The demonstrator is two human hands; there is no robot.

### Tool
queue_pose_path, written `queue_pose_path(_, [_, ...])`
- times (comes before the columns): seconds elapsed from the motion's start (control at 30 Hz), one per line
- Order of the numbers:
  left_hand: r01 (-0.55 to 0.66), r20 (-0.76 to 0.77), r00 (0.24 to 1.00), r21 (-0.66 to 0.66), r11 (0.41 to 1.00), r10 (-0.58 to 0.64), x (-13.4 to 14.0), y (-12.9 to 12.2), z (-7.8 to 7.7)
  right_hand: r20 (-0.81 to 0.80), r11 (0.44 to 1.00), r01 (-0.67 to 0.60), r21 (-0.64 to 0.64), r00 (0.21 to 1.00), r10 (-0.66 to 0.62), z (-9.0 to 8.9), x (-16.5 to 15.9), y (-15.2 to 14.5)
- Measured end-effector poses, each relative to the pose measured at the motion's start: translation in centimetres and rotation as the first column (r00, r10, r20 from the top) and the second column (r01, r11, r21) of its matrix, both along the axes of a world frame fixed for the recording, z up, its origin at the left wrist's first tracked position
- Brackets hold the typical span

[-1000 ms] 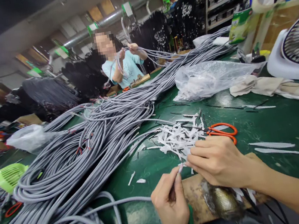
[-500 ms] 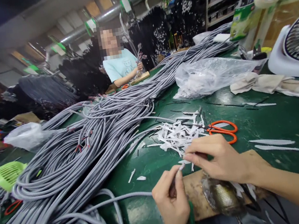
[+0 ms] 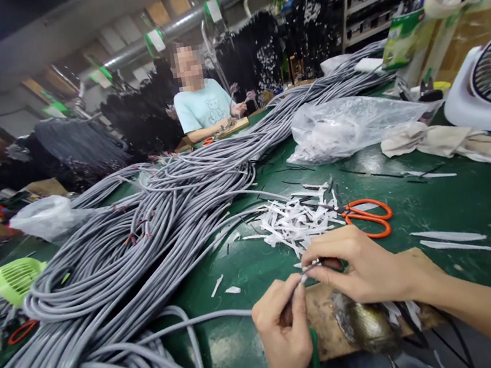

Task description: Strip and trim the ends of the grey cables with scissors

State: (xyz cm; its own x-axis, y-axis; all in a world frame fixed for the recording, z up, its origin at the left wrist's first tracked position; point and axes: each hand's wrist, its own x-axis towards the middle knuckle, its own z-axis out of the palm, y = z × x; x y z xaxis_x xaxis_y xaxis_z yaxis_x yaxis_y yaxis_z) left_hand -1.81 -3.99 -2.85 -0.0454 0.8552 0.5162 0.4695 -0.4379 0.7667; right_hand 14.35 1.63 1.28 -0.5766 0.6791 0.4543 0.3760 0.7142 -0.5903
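Note:
My left hand [image 3: 283, 327] is closed around a grey cable [image 3: 220, 316], which runs in from the left and ends between my fingertips. Thumb and fingers of my right hand [image 3: 355, 263] pinch the tip of that cable, close against the left fingertips. The exact tip is partly hidden by my fingers. Beneath both hands lies a wooden board [image 3: 327, 332] with a brass-coloured metal device [image 3: 365, 323] on it. Just beyond the right hand are a heap of white strips [image 3: 295, 219] and orange-handled scissors [image 3: 372, 218].
Large coils of grey cable [image 3: 116, 279] cover the left of the green table [image 3: 443, 196]. A plastic bag [image 3: 348, 124], pale gloves [image 3: 457, 141] and a white fan [image 3: 468, 92] stand to the right. A person [image 3: 208, 106] sits across the table.
My right fingers have come closer to the left ones and now pinch at the cable tip. The person opposite has shifted their hands. The camera view has moved slightly.

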Motion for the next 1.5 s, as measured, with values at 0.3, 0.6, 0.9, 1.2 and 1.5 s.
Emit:
queue_pose_path(0.3, [0.113,0.036,0.993,-0.028,0.993,-0.112,0.0,-0.4,0.0,-0.118,0.934,-0.121,-0.335,0.989,0.086,-0.2,-0.5,0.3])
queue_pose_path(0.6, [0.050,0.102,0.994,-0.056,0.997,-0.045,-0.1,0.0,0.6,-0.124,0.955,-0.106,-0.277,0.990,0.073,-0.3,-0.6,0.2])
queue_pose_path(0.9, [0.000,0.104,0.995,0.077,0.997,-0.008,0.2,-0.1,0.7,-0.137,0.949,-0.161,-0.271,0.982,0.127,-0.5,-1.4,-0.2])
queue_pose_path(1.2, [0.073,-0.148,0.988,0.188,0.979,-0.045,0.3,0.2,-0.5,-0.138,0.958,-0.032,-0.286,0.990,-0.008,-1.4,-1.4,0.7])
queue_pose_path(1.5, [-0.111,-0.034,0.992,0.169,0.979,0.118,0.6,0.0,0.0,-0.202,0.848,-0.229,-0.478,0.968,0.148,-1.3,-1.6,0.3])
